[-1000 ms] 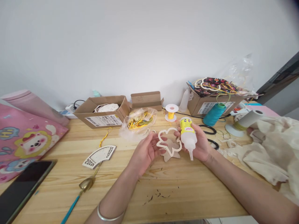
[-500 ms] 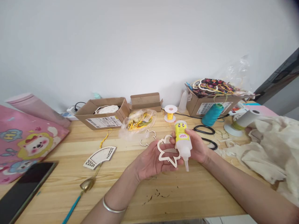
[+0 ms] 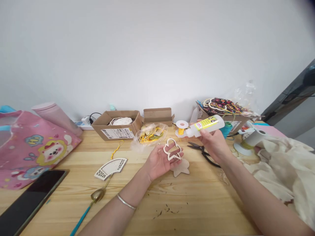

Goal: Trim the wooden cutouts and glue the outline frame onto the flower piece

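Observation:
My left hand is closed on the edge of a thin wooden cut-out frame with a curvy, flower-like outline and an open middle. Below its fingers a flat, pale piece of similar shape lies on the table. Up and to the right, my right hand grips a clear glue bottle with a yellow label. The bottle lies almost level in the air, its narrow end pointing left, in front of a spool of yellow thread. Black-handled scissors rest under the right hand.
On the left are a fan-shaped wooden ornament with a bell, a phone and a pink bag. Cardboard boxes and a plastic bag of cords stand behind. Cream fabric covers the right side.
My right hand has lifted the glue bottle up and away from the frame and turned it from nozzle-down to nearly level. The flat pale piece now shows on the table below my left hand.

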`<state>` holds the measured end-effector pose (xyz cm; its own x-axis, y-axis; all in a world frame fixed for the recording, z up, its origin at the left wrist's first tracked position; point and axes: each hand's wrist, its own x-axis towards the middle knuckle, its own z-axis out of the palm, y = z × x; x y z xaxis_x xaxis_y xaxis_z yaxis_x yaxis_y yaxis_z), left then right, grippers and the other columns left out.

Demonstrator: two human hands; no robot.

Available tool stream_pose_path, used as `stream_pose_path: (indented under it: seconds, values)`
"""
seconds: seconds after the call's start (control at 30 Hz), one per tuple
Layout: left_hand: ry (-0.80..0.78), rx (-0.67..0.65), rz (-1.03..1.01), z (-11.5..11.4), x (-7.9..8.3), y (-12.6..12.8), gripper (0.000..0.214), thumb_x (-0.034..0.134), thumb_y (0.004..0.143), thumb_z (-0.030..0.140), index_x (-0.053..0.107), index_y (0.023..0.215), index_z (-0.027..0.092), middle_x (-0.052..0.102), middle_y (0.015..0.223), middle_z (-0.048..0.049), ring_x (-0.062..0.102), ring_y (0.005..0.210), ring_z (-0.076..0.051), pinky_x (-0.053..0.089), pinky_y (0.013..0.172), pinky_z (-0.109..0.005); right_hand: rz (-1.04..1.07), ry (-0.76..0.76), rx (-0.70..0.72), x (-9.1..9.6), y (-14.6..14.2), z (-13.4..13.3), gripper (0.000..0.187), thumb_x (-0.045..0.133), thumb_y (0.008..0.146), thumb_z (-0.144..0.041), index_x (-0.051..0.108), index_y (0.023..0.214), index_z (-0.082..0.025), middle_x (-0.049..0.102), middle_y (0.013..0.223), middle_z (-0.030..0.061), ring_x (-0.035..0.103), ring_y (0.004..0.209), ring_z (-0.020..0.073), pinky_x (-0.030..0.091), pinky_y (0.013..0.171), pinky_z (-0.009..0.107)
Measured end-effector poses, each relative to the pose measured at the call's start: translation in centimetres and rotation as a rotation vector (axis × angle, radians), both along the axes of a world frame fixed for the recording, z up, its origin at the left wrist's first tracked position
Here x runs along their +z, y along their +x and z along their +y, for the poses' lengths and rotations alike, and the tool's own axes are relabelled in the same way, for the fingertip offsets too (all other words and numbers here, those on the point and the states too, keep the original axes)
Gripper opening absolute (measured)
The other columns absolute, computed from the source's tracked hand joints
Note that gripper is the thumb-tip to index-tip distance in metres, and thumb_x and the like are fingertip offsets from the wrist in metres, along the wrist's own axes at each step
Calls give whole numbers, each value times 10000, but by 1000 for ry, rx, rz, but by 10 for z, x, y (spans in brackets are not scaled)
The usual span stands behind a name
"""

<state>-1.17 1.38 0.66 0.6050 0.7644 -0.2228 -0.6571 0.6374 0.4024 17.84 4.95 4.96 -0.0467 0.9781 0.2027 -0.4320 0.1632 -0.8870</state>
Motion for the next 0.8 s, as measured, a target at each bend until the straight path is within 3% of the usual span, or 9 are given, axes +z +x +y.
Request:
stream_pose_path:
  seconds: [0.13,0.27,0.5,0.8]
  values:
    - [17,12,-15,9,2,1,313,494,737,315,521,1011,166,551,1080,-120,542,1009,-249,409,831,-353,-314,169,-327,4,-9,-5,452,779,485,-206,613,904,-170,692,807,31,632,787,194,503,736,332]
    - [-7,40,-55,4,-3,6,377,497,742,334,511,1078,162,545,1106,-124,532,1027,-256,410,821,-346,-299,178,-542,-7,-14,-8,404,768,498,-248,635,866,-146,690,789,50,630,757,194,499,732,347]
    - [-53,11,-89,-6,-5,10,412,496,751,360,498,1101,143,547,1122,-155,552,1004,-268,407,806,-346,-63,99,-549,-23,-10,-9,349,756,530,-270,643,836,-145,683,727,28,623,703,161,494,677,303]
    - [-129,-152,-101,-15,-12,27,450,470,765,450,522,1081,135,609,993,-158,600,918,-261,417,730,-305,22,2,-527,-20,-6,-7,322,770,499,-305,628,748,-158,664,714,-6,586,639,122,465,615,255]
